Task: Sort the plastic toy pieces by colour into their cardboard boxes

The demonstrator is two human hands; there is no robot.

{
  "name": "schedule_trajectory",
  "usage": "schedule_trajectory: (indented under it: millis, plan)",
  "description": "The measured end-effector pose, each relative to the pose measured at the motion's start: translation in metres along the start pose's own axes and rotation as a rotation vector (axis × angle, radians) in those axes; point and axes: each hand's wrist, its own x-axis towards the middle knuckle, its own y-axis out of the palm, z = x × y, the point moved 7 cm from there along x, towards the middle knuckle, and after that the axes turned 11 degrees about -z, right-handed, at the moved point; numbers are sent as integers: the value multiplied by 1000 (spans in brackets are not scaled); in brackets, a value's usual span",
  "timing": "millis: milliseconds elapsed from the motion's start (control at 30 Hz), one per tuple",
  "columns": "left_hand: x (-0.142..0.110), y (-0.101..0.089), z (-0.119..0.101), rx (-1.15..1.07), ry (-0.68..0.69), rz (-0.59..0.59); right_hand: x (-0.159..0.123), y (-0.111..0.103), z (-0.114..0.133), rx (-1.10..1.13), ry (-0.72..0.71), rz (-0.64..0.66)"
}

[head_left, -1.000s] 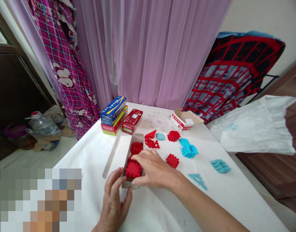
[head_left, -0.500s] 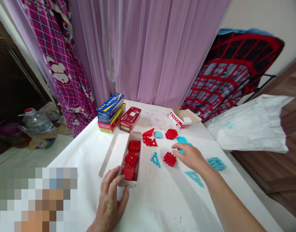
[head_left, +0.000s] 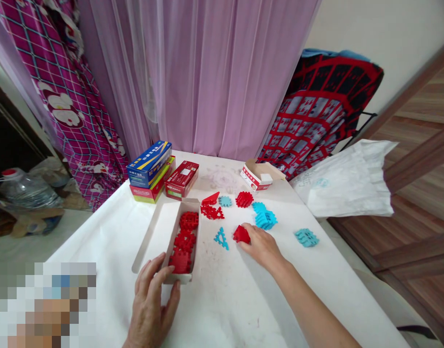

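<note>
"Two hands on your feed. What did they have?"

"I saw the left hand (head_left: 151, 309) clasping the end of a cardboard box (head_left: 187, 279) holding three red blocks (head_left: 185, 241). The right hand (head_left: 260, 246) touched a loose red block (head_left: 241, 234) on the table (head_left: 244, 309); I couldn't tell whether it gripped."

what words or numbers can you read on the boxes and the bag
No text here can be read.
blue box: printing on its top, too small to read
red box: white label and printing, too small to read
opened white box: red printing, too small to read
white bag: faint teal print, too blurred to read
</note>
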Motion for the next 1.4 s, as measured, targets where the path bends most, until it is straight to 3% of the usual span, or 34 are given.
schedule_trajectory:
  millis: [133, 233, 333, 500, 667, 833, 933, 1067, 1300, 1400]
  plan:
    - [2, -1, -2, 3, 5, -7, 3, -4, -6, 41, 29, -33]
    - [2, -2, -4, -1, 14, -14, 4, -23, 0, 165, 57, -87]
    - [2, -2, -5, 0, 13, -14, 5, -50, 30, 341, 7, -99]
    - [2, -2, -4, 10, 6, -19, 15, -86, 107, 442, -238, -118]
    - [1, -2, -5, 20, 12, -20, 30, -83, 158, 316, -385, -93]
    - [1, -1, -4, 24, 11, -19, 31, -67, 171, 224, -439, -74]
    - [0, -1, -4, 26, 9, -12, 24, -68, 160, 272, -426, -143]
    - [0, -1, -5, 23, 15, -1, 20, -74, 119, 351, -335, -256]
    - [3, -2, -5, 45, 45, -21, 57, -74, -12, 111, 12, -311]
    - [4, -2, -4, 50, 54, -35, 84, -68, -59, -2, 115, -251]
